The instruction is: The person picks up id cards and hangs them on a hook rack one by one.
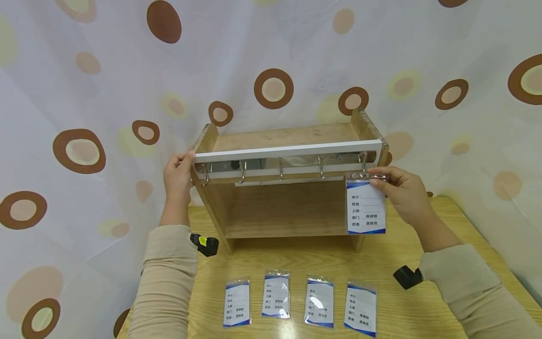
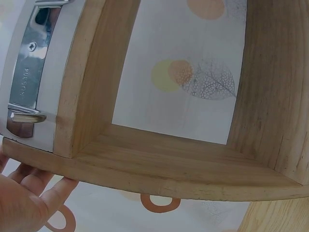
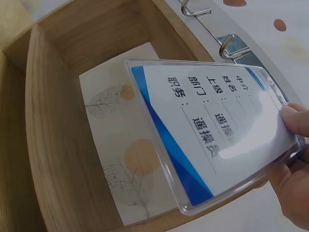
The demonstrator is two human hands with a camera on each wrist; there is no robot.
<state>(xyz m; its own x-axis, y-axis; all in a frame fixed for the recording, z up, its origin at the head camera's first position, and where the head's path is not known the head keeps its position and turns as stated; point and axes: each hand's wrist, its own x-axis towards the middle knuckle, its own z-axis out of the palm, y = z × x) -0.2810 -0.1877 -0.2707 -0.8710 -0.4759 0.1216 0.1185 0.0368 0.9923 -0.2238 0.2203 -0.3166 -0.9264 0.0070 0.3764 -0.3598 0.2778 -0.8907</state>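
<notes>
My right hand pinches the top edge of a badge holder, a clear sleeve around a white and blue card. The badge hangs upright just below the rightmost hook of a metal hook rail. In the right wrist view the thumb lies on the sleeve's top end and the badge overlaps the shelf opening. My left hand rests at the upper left corner of the wooden shelf; in the left wrist view its fingers touch the outer side panel.
Several more badge holders lie in a row on the wooden table before the shelf. The other hooks on the rail carry nothing. Behind the shelf hangs a white curtain with brown and yellow spots.
</notes>
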